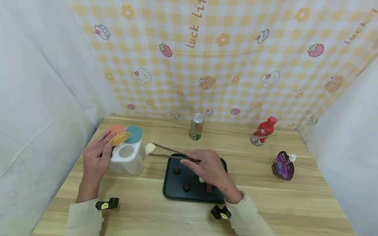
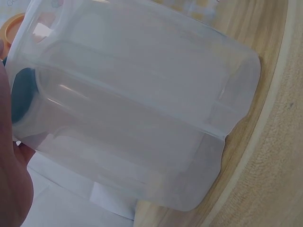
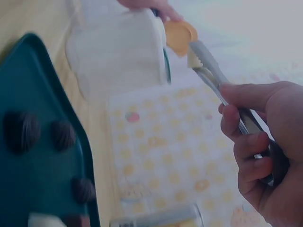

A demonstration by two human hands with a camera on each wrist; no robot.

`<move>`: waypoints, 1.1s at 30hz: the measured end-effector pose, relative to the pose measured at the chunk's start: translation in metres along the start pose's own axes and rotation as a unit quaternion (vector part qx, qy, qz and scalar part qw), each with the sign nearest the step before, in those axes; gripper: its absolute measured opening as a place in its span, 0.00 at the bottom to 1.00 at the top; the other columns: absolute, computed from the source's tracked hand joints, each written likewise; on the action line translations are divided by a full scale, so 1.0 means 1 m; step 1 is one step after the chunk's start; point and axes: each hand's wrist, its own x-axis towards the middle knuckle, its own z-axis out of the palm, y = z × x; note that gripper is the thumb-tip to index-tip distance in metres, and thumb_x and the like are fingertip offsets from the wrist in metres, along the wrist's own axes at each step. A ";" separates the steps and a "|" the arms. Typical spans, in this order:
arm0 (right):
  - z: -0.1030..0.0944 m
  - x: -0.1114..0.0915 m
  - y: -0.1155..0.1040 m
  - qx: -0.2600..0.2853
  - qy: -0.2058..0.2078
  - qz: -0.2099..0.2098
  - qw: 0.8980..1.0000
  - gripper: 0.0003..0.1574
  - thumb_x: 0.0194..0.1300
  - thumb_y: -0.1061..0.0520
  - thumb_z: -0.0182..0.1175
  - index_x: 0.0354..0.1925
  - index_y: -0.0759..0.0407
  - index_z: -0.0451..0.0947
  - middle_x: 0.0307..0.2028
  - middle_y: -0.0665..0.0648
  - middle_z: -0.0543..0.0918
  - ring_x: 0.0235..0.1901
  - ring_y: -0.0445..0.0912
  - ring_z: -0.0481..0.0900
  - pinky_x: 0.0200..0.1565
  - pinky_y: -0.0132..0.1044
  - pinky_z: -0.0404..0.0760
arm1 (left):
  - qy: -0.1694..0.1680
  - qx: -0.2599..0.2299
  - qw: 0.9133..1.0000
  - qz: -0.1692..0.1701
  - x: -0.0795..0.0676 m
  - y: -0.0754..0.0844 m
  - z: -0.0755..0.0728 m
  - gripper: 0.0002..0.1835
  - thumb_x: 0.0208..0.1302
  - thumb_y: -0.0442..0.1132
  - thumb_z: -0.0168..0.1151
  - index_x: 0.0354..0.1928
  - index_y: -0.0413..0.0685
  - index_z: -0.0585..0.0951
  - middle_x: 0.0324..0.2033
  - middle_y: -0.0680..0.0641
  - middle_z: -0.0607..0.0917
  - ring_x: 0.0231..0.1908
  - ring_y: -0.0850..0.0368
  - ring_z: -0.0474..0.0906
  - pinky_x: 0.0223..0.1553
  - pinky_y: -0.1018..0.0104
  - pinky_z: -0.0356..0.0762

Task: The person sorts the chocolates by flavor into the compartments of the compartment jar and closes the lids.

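Note:
My right hand (image 1: 208, 165) grips metal tongs (image 1: 168, 152), which pinch a pale cream, rounded piece (image 1: 150, 148) just right of a white multi-compartment container (image 1: 134, 163). In the right wrist view, the tongs (image 3: 213, 78) point up toward the container's top. At the container's top, my left hand (image 1: 96, 159) holds a tilted orange lid (image 1: 120, 138) by its edge, beside an uncovered round opening (image 1: 126, 151). A coral lid (image 1: 115, 129) and a teal lid (image 1: 135, 134) cover other openings. The container's translucent side (image 2: 132, 94) fills the left wrist view.
A dark tray (image 1: 171, 192) right of the container bears brown chocolates (image 1: 186, 187), a brown bar (image 1: 209, 188) and a pale piece (image 1: 201, 180). Behind it stands a can (image 1: 197, 127). A red bottle (image 1: 263, 131) and a purple pouch (image 1: 284, 166) stand at the right.

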 end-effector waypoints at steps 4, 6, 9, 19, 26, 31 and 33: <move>0.013 0.010 -0.010 0.004 0.005 0.003 1.000 0.20 0.69 0.53 0.69 0.56 0.56 0.87 0.31 0.45 0.87 0.20 0.31 0.67 0.24 0.27 0.67 | 0.011 0.002 1.000 0.006 0.001 0.001 0.002 0.16 0.73 0.37 0.60 0.48 0.28 0.87 0.48 0.33 0.87 0.63 0.53 0.78 0.67 0.66 0.68; 0.019 0.014 -0.014 0.002 0.007 0.006 1.000 0.19 0.69 0.52 0.69 0.56 0.55 0.87 0.34 0.46 0.88 0.21 0.31 0.71 0.25 0.27 0.70 | 0.016 0.003 1.000 0.008 0.003 0.004 0.002 0.16 0.73 0.36 0.60 0.47 0.27 0.87 0.46 0.31 0.86 0.63 0.55 0.78 0.66 0.67 0.68; 0.028 0.020 -0.020 0.000 0.007 0.011 1.000 0.19 0.69 0.52 0.69 0.56 0.55 0.88 0.35 0.46 0.89 0.24 0.31 0.76 0.26 0.26 0.73 | 0.019 -0.002 1.000 0.009 0.005 0.012 0.003 0.15 0.73 0.34 0.59 0.44 0.24 0.86 0.45 0.28 0.86 0.63 0.56 0.78 0.66 0.67 0.68; 0.046 0.031 -0.029 -0.023 0.004 0.008 1.000 0.20 0.69 0.51 0.69 0.56 0.55 0.87 0.33 0.47 0.89 0.22 0.33 0.73 0.23 0.25 0.65 | 0.022 -0.016 1.000 -0.011 0.003 0.007 0.002 0.14 0.72 0.31 0.60 0.36 0.22 0.86 0.46 0.28 0.85 0.62 0.52 0.78 0.66 0.67 0.68; 0.052 0.031 -0.029 -0.045 -0.010 0.013 0.999 0.22 0.68 0.50 0.70 0.57 0.54 0.87 0.28 0.45 0.85 0.19 0.32 0.66 0.21 0.25 0.62 | 0.014 -0.016 1.000 -0.012 -0.002 -0.001 0.002 0.14 0.72 0.32 0.60 0.37 0.23 0.87 0.47 0.30 0.86 0.63 0.46 0.78 0.66 0.65 0.68; 0.055 0.031 -0.029 -0.055 -0.030 0.028 0.998 0.22 0.69 0.49 0.69 0.58 0.51 0.86 0.29 0.42 0.85 0.19 0.32 0.64 0.22 0.27 0.62 | 0.017 -0.011 1.000 -0.014 0.000 0.002 0.002 0.13 0.72 0.31 0.60 0.44 0.24 0.86 0.47 0.29 0.86 0.63 0.49 0.78 0.66 0.67 0.68; 0.056 0.032 -0.030 -0.058 -0.037 0.032 0.997 0.22 0.69 0.48 0.69 0.59 0.51 0.86 0.29 0.42 0.85 0.20 0.33 0.66 0.23 0.27 0.62 | 0.020 -0.009 1.000 -0.018 0.000 0.006 0.002 0.12 0.71 0.30 0.60 0.46 0.24 0.85 0.47 0.29 0.85 0.63 0.52 0.78 0.66 0.68 0.68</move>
